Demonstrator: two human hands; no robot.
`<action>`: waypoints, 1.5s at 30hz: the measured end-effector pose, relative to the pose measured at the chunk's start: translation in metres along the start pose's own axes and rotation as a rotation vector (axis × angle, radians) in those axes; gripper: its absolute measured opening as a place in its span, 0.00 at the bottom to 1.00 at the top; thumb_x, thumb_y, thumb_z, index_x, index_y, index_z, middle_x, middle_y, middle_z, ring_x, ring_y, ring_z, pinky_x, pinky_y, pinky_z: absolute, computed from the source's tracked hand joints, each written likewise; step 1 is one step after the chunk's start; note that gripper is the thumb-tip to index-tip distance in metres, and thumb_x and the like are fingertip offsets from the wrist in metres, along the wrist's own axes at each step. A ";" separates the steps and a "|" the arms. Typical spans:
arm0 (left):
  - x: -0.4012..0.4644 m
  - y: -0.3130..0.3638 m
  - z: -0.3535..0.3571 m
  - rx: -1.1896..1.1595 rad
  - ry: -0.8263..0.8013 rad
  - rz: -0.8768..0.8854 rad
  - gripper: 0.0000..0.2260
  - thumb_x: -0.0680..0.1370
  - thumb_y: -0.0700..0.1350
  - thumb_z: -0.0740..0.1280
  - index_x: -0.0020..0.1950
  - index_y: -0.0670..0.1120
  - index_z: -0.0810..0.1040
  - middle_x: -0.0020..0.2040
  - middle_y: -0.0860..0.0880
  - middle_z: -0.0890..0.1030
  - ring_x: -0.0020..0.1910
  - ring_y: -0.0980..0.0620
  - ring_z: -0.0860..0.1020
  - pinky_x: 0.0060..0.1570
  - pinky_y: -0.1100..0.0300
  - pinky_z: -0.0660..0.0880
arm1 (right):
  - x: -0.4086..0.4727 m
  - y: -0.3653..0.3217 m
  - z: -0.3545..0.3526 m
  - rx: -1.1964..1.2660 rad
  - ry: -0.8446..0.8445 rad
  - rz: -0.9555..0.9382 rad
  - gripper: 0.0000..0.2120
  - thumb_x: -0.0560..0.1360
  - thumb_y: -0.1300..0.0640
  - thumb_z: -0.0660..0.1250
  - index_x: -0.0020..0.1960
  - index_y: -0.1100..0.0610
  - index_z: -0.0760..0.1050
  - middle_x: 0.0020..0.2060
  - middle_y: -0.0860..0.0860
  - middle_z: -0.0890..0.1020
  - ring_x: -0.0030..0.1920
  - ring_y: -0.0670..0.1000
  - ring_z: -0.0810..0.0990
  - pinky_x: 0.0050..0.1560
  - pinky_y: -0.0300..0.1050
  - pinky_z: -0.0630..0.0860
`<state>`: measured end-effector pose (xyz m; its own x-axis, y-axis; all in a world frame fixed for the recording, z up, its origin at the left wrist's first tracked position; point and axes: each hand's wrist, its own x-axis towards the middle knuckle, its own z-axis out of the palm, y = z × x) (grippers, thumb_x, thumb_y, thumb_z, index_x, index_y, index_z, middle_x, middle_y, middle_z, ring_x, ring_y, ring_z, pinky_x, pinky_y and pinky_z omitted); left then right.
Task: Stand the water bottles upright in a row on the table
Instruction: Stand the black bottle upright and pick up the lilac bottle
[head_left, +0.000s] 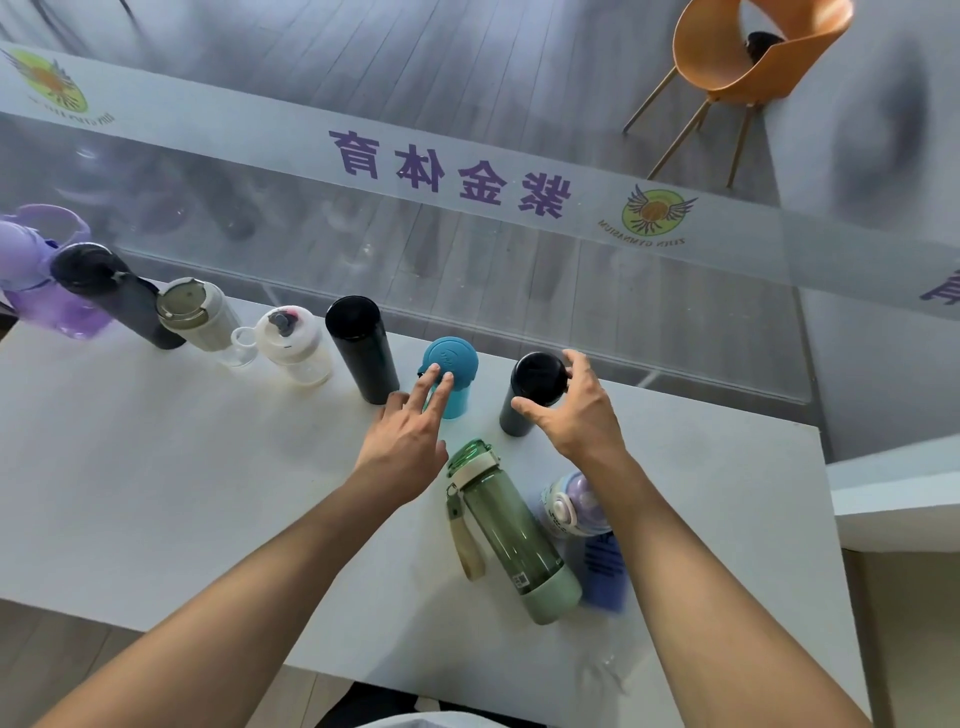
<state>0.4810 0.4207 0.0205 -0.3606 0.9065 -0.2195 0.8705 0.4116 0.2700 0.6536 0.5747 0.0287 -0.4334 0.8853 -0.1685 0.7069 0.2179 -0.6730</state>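
Several bottles stand upright in a row along the far edge of the white table (156, 493): a purple one (36, 280), a black one (111, 293), a grey-lidded one (195, 314), a clear white one (296, 345), a tall black one (361, 348), a teal one (452, 364) and a dark one (530, 389). My right hand (576, 410) wraps thumb and fingers around the dark bottle's top. My left hand (405, 436) is spread, two fingertips touching the teal bottle's lid. A green bottle (514, 535) and a blue-purple bottle (587, 519) lie on their sides near me.
A glass wall with a frosted band and purple lettering (447, 166) runs just behind the table. An orange chair (748, 57) stands beyond it. The table's right edge (831, 519) lies close to the lying bottles.
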 end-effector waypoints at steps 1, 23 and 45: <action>0.001 0.000 -0.002 0.008 0.002 0.001 0.36 0.78 0.48 0.62 0.80 0.51 0.45 0.81 0.51 0.48 0.68 0.43 0.63 0.70 0.49 0.62 | -0.002 0.000 -0.003 0.010 -0.002 0.011 0.45 0.67 0.41 0.78 0.76 0.54 0.60 0.69 0.54 0.74 0.68 0.55 0.73 0.66 0.48 0.71; 0.036 0.088 -0.006 0.102 0.015 0.287 0.35 0.75 0.44 0.62 0.79 0.55 0.51 0.81 0.50 0.50 0.77 0.41 0.56 0.67 0.46 0.61 | -0.135 0.065 -0.040 -0.013 -0.035 0.011 0.45 0.60 0.33 0.71 0.74 0.41 0.62 0.64 0.45 0.72 0.63 0.48 0.76 0.62 0.50 0.76; 0.038 0.085 -0.006 0.111 -0.036 0.285 0.38 0.74 0.43 0.64 0.79 0.58 0.47 0.81 0.53 0.45 0.74 0.42 0.59 0.64 0.46 0.65 | -0.039 0.057 -0.047 0.003 0.083 -0.015 0.34 0.65 0.46 0.80 0.66 0.51 0.70 0.53 0.54 0.76 0.48 0.52 0.77 0.49 0.39 0.70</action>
<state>0.5390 0.4904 0.0410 -0.0866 0.9793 -0.1832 0.9668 0.1270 0.2218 0.7365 0.5721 0.0308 -0.3960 0.9129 -0.0988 0.6991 0.2300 -0.6770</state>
